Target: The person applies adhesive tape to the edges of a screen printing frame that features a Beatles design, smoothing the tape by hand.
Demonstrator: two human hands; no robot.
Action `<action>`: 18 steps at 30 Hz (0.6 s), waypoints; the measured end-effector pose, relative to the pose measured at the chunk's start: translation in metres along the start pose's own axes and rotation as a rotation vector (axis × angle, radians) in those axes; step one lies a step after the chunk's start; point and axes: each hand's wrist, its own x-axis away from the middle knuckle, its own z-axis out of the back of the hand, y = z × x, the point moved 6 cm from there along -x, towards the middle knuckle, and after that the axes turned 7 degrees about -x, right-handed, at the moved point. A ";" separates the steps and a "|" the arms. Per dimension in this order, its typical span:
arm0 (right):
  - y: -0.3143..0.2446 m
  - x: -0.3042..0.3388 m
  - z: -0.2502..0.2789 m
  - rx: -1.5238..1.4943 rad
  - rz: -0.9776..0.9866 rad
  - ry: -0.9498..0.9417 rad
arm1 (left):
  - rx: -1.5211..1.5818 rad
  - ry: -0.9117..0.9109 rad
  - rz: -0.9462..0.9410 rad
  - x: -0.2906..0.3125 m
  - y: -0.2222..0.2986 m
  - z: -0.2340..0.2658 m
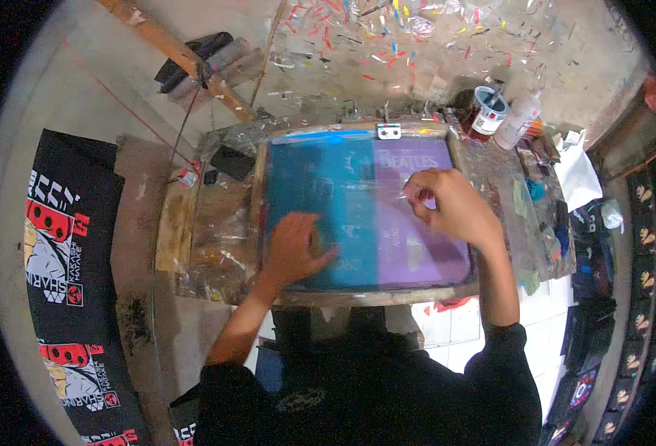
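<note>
A screen-printing frame (354, 297) with a wooden border lies flat on the worktable in front of me. Its mesh (320, 175) is teal on the left and purple on the right, with faint pale lettering. My left hand (291, 249) is over the lower left of the mesh, thumb apart from the fingers, holding nothing visible. Whether it touches the mesh I cannot tell. Above the purple side, my right hand (454, 204) is closed in a pinch. A small shiny, reddish bit shows at its fingertips, too unclear to name.
A metal clamp (389, 131) sits at the frame's far edge. Beyond the far right corner stand a tub of dark red liquid (485, 123) and a clear bottle (517, 123). White paper (577, 175) is at the right. Printed black fabric (71, 245) hangs or lies at left.
</note>
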 end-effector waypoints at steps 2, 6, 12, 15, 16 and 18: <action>0.008 -0.015 -0.007 -0.082 0.050 -0.011 | 0.149 0.099 0.015 -0.036 0.028 0.010; 0.032 -0.035 -0.016 -0.079 0.074 0.038 | 0.341 0.119 -0.119 -0.083 0.028 -0.045; 0.118 -0.035 -0.030 -0.594 -0.083 0.254 | 0.778 -0.436 0.203 -0.096 -0.038 -0.097; 0.170 -0.034 -0.054 -0.686 -0.215 0.273 | 0.915 -0.418 0.206 -0.101 -0.072 -0.109; 0.178 -0.031 -0.060 -0.771 -0.268 0.303 | 0.912 -0.421 0.211 -0.102 -0.076 -0.109; 0.190 -0.029 -0.067 -0.862 -0.323 0.333 | 0.994 -0.386 0.297 -0.104 -0.084 -0.110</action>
